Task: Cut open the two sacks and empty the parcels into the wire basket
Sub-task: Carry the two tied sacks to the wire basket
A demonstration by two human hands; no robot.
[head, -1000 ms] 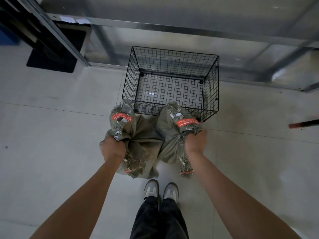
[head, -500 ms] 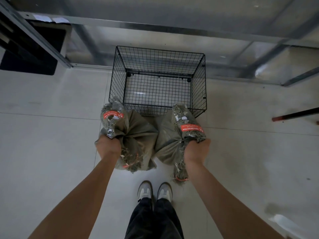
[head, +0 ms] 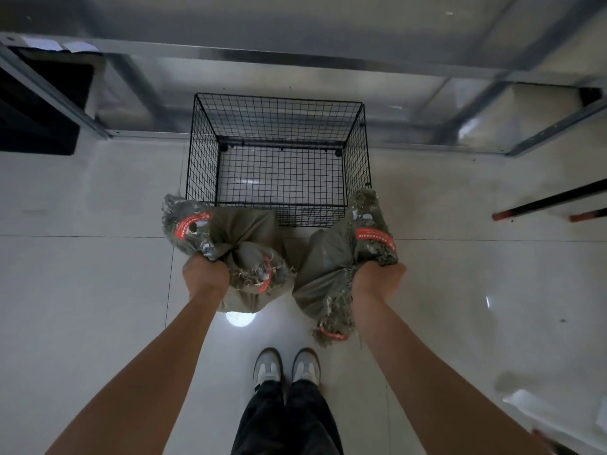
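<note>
Sacks sit a little differently than half a second ago: the left sack (head: 249, 238) has turned so that its frayed, red-banded end lies just to the inside of the left hand (head: 205, 274). The right sack (head: 328, 257) has swung outward, and its ragged top now reaches the near right corner of the wire basket (head: 279, 103) instead of lying in front of it. A round light reflection (head: 239, 318) shows on the floor below the left sack, and a second red-tipped rod (head: 588, 213) has come into view beside the first.

Beyond both hands the wire basket stands on pale floor tiles (head: 98, 290), with only its mesh bottom visible inside. Behind it runs a metal shelf frame (head: 98, 129), and a black box (head: 39, 110) sits far out past the left hand. Below the hands, nearer the body, are two grey-and-white shoes (head: 285, 367) and dark trousers. Nothing lies between the sacks and the basket's near wall.

Each hand is a closed fist — the left hand grips the bunched cloth of the left sack, and the right hand (head: 377, 279) grips the bunched cloth of the right sack. Both sacks are uncut, just beside each other and close to the basket's near side. Whether their bottoms touch the floor I cannot tell.
</note>
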